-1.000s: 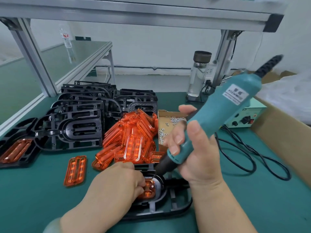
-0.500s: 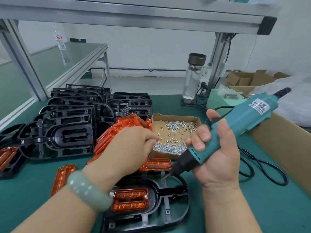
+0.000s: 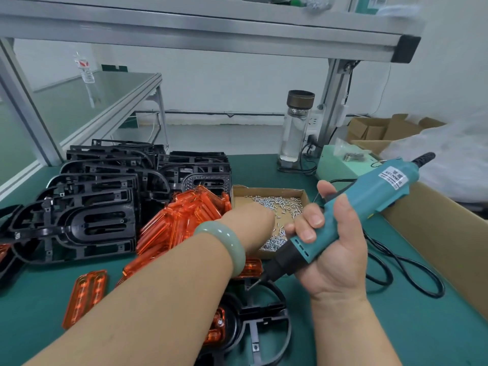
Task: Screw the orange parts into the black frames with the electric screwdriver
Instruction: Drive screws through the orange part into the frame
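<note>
**A:** What's changed?

**B:** The left hand [image 3: 250, 221] has let go of the orange part [image 3: 217, 326] seated in the frame [image 3: 264, 322], lower middle. It has reached up into the screw box [image 3: 266, 191] at centre. Its fingers are hidden behind the hand itself, so I cannot tell whether they pinch a screw. The right hand [image 3: 335, 252] has its fingers wrapped tight round the driver [image 3: 369, 199] and has tipped it over. The bit [image 3: 254, 284] now hangs just above the frame.

**A:** Meaning?

**B:** Probably one screw is in and the next is being fetched. The part lies unheld.

**A:** What else is around?

**B:** Lower left there is a loose orange part [image 3: 87, 294], with stacked frames [image 3: 100, 207] above it. Next comes the orange pile [image 3: 184, 223], just beside the box. A bottle [image 3: 295, 128] stands upper centre, the cable [image 3: 409, 273] loops right, and a carton wall [image 3: 435, 233] runs along the right edge.

**A:** Anything in the way?

**B:** The left forearm [image 3: 158, 299] lies across the frame and hides much of it.
</note>
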`<action>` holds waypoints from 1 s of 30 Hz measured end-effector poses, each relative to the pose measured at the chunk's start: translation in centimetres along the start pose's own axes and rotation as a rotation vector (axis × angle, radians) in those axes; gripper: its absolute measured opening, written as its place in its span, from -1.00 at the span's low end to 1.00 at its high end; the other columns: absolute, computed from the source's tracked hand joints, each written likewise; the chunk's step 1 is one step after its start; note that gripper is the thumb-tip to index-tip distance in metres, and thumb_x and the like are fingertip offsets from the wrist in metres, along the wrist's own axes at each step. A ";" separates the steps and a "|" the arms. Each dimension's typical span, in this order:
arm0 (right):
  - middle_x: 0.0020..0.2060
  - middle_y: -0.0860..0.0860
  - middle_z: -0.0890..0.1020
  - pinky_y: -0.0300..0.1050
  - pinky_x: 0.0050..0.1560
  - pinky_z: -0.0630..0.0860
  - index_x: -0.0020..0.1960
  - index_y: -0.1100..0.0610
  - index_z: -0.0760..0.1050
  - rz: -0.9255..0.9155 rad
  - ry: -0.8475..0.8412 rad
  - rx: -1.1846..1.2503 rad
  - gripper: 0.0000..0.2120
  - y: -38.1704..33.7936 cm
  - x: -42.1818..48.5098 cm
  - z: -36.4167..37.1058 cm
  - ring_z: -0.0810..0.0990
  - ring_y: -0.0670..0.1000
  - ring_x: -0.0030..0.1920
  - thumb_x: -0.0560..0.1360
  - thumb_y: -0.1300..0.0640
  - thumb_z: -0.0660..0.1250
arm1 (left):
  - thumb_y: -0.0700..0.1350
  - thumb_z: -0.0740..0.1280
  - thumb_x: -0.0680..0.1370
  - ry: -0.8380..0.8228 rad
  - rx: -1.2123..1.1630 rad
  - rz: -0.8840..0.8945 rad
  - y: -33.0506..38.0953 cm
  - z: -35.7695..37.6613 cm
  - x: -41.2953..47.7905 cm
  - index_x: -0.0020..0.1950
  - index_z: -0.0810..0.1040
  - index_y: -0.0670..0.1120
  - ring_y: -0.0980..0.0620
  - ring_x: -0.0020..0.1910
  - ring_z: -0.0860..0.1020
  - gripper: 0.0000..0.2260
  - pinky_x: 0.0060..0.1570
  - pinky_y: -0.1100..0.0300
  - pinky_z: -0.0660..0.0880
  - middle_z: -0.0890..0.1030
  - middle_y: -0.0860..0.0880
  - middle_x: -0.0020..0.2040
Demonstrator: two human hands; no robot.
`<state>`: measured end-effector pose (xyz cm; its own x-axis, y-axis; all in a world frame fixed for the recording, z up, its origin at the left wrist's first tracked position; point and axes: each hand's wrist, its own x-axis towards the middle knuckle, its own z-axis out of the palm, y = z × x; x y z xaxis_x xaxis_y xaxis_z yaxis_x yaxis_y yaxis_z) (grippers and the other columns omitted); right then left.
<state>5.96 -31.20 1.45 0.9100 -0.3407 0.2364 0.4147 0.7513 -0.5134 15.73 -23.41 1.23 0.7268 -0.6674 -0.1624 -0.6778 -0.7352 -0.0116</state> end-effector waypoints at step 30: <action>-0.50 -0.10 0.40 -0.26 -0.36 0.49 0.03 0.06 0.48 0.013 0.001 0.031 -0.77 0.6 0.0 -0.2 0.37 -0.15 -0.56 0.48 -0.02 0.17 | -0.13 0.36 0.50 0.448 -0.559 -0.137 -1.4 1.3 -1.8 -0.06 0.68 -0.03 0.05 -0.11 0.55 -0.89 -0.07 0.28 0.37 0.67 0.03 -0.13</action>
<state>6.20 -30.90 0.99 0.9152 -0.3316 0.2288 0.4027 0.7726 -0.4908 15.21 -21.07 0.29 0.8580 -0.4615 0.2253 -0.5063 -0.6864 0.5220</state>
